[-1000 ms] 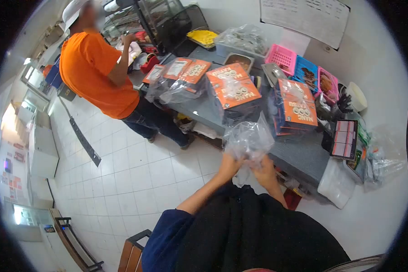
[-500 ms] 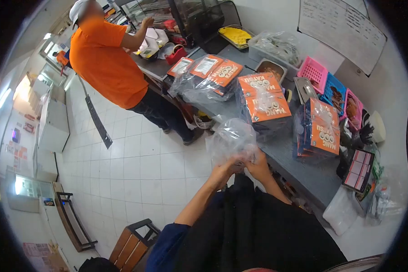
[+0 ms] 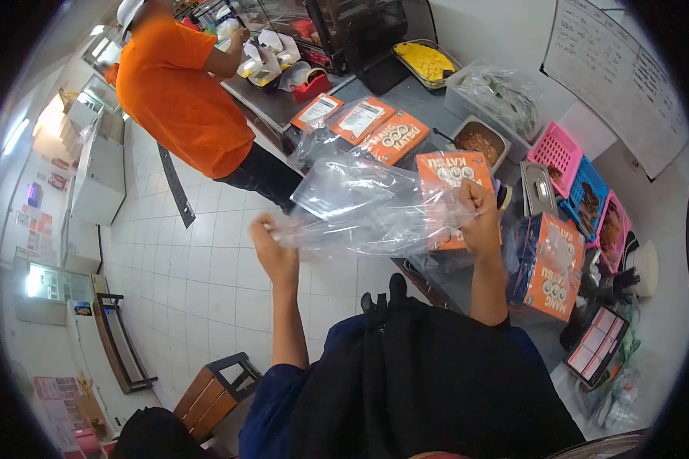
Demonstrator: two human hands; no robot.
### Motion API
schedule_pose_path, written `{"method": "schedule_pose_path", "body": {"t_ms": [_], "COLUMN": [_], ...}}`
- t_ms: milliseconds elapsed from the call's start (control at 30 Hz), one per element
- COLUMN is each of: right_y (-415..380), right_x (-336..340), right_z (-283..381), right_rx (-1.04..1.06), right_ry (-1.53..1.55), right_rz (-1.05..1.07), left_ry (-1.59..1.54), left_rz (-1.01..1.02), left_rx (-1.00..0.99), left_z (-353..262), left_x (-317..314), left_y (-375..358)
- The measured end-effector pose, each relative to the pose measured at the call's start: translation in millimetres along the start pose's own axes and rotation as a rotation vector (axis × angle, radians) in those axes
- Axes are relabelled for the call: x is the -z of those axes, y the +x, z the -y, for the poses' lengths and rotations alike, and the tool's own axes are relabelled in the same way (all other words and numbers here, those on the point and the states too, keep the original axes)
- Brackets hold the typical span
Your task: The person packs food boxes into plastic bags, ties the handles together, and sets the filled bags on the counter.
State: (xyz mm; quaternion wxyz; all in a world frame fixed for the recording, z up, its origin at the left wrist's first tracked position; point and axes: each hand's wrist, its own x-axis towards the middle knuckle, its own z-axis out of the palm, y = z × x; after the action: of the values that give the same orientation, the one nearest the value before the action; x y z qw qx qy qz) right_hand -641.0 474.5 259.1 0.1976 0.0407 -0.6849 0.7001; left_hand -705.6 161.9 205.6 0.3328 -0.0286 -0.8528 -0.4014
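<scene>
Both hands are closed on the plastic bag [image 3: 367, 206]: left hand [image 3: 274, 246], right hand [image 3: 478, 218]. It is pulled flat, nothing inside yet; boxes [image 3: 547, 268] wait at right.

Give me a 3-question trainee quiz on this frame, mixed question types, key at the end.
1. True or false: the left hand and right hand hold one clear plastic bag stretched between them.
2. Which colour is the basket nearest the whiteboard? A pink, B green, C black
3. Fill in: the person in the orange shirt stands at the counter on the ___ side of the picture.

Key
1. True: each hand pinches an edge of the bag, which is held up and spread wide.
2. A
3. left
</scene>
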Motion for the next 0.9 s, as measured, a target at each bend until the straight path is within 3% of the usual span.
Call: {"method": "schedule_pose_path", "body": {"t_ms": [33, 100, 167, 200, 233, 267, 300, 333, 367, 433, 467, 500, 533, 567, 600, 633, 700, 767, 800, 833, 900], "right_y": [12, 38, 63, 77, 92, 108, 122, 132, 137, 132, 129, 130, 128, 137, 152, 168, 192, 189, 180, 172, 159], "right_x": [0, 0, -2, -3, -3, 1, 11, 8, -1, -30, -53, -77, -93, -101, -99, -97, -98, -116, -123, -136, -162], "right_z": [2, 0, 14, 19, 19, 19, 33, 41, 44, 44, 35, 3, -61, -110, -136, -162, -186, -189, -179, -150, -134], "right_rx": [-0.069, -0.211, -0.163, -0.117, -0.063, 0.114, -0.024, 0.277, 0.576, 0.552, 0.416, 0.329, 0.318, 0.079, -0.06, -0.188, -0.284, -0.482, -0.306, -0.135, -0.008], "right_ry": [0.003, 0.012, -0.114, -0.228, -0.344, -0.455, -0.574, -0.607, -0.625, -0.183, -0.15, -0.362, -0.569, -0.865, -1.034, -1.214, -1.234, -1.117, -0.988, -0.851, -0.419], "right_rz": [0.07, 0.204, 0.615, 0.783, 0.951, 0.823, 0.696, 0.553, 0.398, 0.739, 0.968, 1.17, 1.219, 1.33, 1.39, 1.459, 1.603, 1.791, 1.864, 1.921, 1.905], "left_ry": [0.199, 0.272, 0.025, 0.034, -0.006, -0.049, -0.096, -0.236, -0.405, -0.733, -0.814, -0.892, -0.972, -1.058, -1.801, -1.598, -0.728, -0.074, 0.247, 0.344, 0.535], "left_rz": [-0.177, -0.272, -0.11, 0.022, 0.148, 0.264, 0.373, 0.431, 0.455, 0.51, 0.464, 0.416, 0.365, 0.309, 0.248, 0.151, 0.419, 0.38, 0.358, 0.284, 0.143], "left_rx": [-0.253, -0.557, -0.63, -0.546, -0.292, -0.037, 0.215, 0.493, 0.54, 0.634, 0.694, 0.757, 0.818, 0.875, 1.063, 1.12, 0.919, 0.479, 0.26, 0.313, 0.395], "left_z": [-19, -41, -52, -51, -47, -41, -38, -50, -42, -16, -10, -5, 1, 9, 40, 51, 34, 82, 108, 112, 119], "left_x": [-7, -24, -36, -41, -42, -41, -43, -40, -45, -53, -53, -52, -49, -46, -16, 0, -1, -3, -3, -4, -10], "left_y": [10, 15, 7, 12, 18, 28, 38, 46, 46, 39, 40, 40, 41, 40, 50, 58, 52, 35, 23, 26, 42]}}
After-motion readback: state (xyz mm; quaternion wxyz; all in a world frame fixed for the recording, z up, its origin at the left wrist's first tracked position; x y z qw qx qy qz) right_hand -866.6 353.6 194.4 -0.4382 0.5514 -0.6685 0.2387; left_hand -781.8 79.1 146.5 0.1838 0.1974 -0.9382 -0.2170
